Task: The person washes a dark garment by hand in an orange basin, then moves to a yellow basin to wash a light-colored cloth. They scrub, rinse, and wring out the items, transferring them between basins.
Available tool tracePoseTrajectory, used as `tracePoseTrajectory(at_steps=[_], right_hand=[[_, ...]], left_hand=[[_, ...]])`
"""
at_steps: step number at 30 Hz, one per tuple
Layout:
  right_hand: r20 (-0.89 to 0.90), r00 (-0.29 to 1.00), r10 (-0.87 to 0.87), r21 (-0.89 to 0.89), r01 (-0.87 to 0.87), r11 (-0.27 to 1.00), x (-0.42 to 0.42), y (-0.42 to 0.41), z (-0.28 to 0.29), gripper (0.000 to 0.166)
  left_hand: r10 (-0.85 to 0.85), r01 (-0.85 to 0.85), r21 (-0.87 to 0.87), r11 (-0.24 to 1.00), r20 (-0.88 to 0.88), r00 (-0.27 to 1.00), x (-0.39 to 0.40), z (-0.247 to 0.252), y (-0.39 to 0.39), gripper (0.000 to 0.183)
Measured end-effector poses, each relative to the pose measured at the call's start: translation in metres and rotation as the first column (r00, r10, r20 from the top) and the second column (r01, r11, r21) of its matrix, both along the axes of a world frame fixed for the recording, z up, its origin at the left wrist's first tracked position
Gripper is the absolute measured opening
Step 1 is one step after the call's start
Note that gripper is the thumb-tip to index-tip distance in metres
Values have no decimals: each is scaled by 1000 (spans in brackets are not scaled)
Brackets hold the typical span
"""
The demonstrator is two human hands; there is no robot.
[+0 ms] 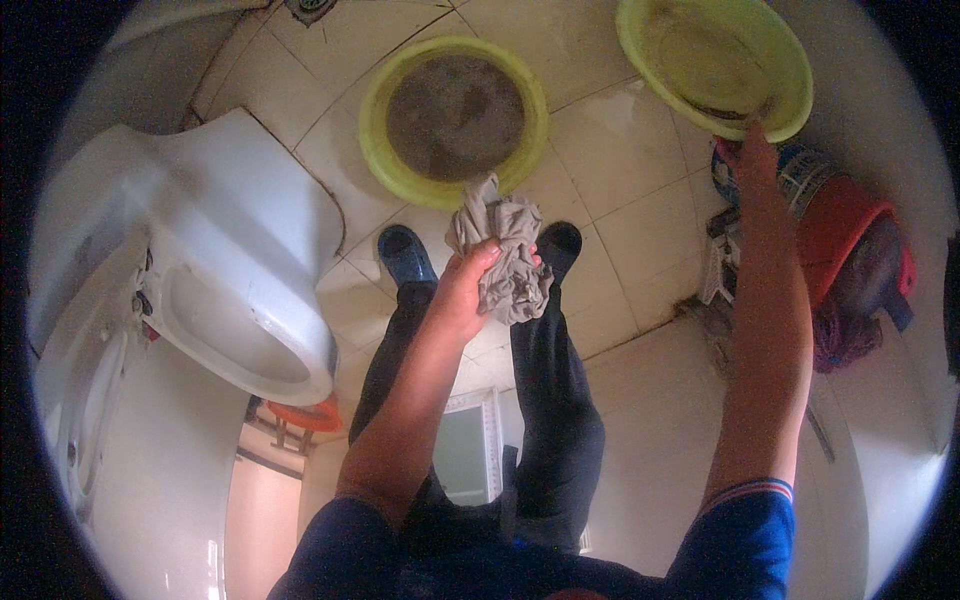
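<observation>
In my left hand point(472, 281) is a crumpled, wet-looking grey cloth point(510, 262), bunched up over the floor between my feet. Just beyond it a yellow-green plastic basin point(375, 161) stands on the tiles, holding murky grey-brown water point(455, 116). The upper end of the cloth overlaps the basin's near rim in the view. On the far right, my right hand point(752, 146) grips the near rim of a second yellow-green basin point(705, 52). That basin is tilted, and a dark patch shows inside near the hand. My right fingers are partly hidden.
A white toilet point(247, 315) stands at left. A red bucket point(844, 232) with dark material over it is by the right wall, near a blue labelled container point(806, 176). A floor drain point(309, 7) lies at the top; an orange basin point(307, 412) is behind the toilet.
</observation>
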State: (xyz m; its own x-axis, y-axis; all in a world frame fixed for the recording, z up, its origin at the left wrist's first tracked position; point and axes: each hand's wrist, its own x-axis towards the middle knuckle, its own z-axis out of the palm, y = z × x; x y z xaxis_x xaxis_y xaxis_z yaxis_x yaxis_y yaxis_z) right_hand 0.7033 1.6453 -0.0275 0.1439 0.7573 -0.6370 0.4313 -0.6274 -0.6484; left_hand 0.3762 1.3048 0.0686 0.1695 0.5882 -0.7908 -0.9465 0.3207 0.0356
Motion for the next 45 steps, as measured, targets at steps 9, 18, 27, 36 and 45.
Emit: tracePoseTrajectory(at_steps=[9,18,27,36,45], right_hand=[[621,662,420,265,-681,682,-18,-49,52,41],[766,553,328,120,-625,772,-107,-91,128,38],[585,690,427,188,-627,756,-150,-105,123,30],[640,536,551,151,-791,593,-169,-122,126,58],[631,258,731,152,-966,209,-239,-153,60,77]], left_hand=[[-22,22,-9,1000,3,1000,-1,-1,-5,44],[-294,291,208,934,-17,956,0,6,-15,45],[-476,532,190,825,-274,836,-12,12,-11,54],[-451,510,195,838,-280,847,-12,16,-14,50],[-578,629,114,769,-293,761,-23,31,-1,58]])
